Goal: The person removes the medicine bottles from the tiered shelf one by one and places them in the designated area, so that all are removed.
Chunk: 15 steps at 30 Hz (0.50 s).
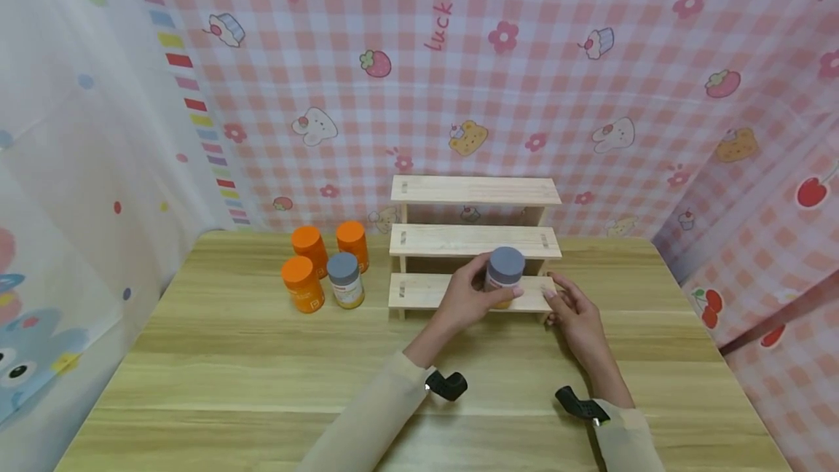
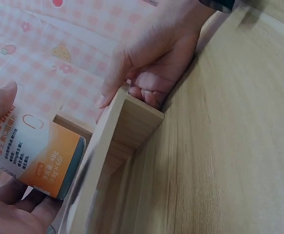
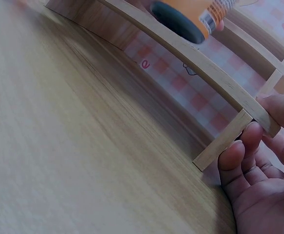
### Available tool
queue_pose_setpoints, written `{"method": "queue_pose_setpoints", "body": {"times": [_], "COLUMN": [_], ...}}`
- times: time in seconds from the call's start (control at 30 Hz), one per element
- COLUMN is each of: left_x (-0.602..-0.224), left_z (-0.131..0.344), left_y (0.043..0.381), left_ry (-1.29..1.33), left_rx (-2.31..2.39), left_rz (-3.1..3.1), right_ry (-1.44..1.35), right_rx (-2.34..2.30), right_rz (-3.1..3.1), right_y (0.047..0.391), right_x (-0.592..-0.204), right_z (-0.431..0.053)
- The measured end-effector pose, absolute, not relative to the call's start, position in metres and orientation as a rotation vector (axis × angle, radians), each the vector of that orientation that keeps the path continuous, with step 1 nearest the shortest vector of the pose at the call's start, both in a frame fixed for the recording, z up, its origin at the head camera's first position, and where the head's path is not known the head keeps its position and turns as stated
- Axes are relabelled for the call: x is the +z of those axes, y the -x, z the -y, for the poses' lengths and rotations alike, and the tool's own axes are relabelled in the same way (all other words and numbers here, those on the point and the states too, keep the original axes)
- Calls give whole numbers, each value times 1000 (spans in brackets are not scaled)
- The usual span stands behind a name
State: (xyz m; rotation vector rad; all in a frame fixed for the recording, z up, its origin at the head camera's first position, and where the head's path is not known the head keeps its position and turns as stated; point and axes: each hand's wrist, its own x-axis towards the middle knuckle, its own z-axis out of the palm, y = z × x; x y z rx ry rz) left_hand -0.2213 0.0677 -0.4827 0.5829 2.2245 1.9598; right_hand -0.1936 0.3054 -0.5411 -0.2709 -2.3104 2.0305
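Note:
My left hand (image 1: 467, 296) holds a vitamin C tablet jar (image 1: 505, 268) with a grey lid, fingers and thumb curled round its sides. In the left wrist view its white and orange label (image 2: 32, 141) shows, and its dark base is close over the bottom step. The jar stands roughly upright above the right half of that step (image 1: 426, 291), part of a three-tier wooden rack. My right hand (image 1: 580, 319) grips the right end of the bottom step. In the right wrist view its thumb lies on top and its curled fingers (image 3: 231, 156) are beneath, beside the leg (image 3: 223, 140).
Left of the rack, three orange-lidded jars (image 1: 303, 284) and one grey-lidded jar (image 1: 345, 280) stand grouped on the wooden table (image 1: 249, 377). The rack's middle tier (image 1: 459, 240) and top tier (image 1: 475, 190) rise behind, near a pink checked cloth (image 1: 406, 108).

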Motion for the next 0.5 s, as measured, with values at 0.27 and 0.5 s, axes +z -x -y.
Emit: {"method": "queue_pose_setpoints", "body": {"times": [0.27,0.5], "left_x": [-479,-472], "left_z": [-52,-34], "left_y": [212,204], "left_ry": [-602,-610], "left_rx": [1995,2056], "left_rz": [-2206,-2163], "right_ry": [279,271], "right_rx": [2004,1998], "right_rz": [2339,2345], "right_y": [194,193], "right_x": [-541,-541], "right_z": [-305,-305]}}
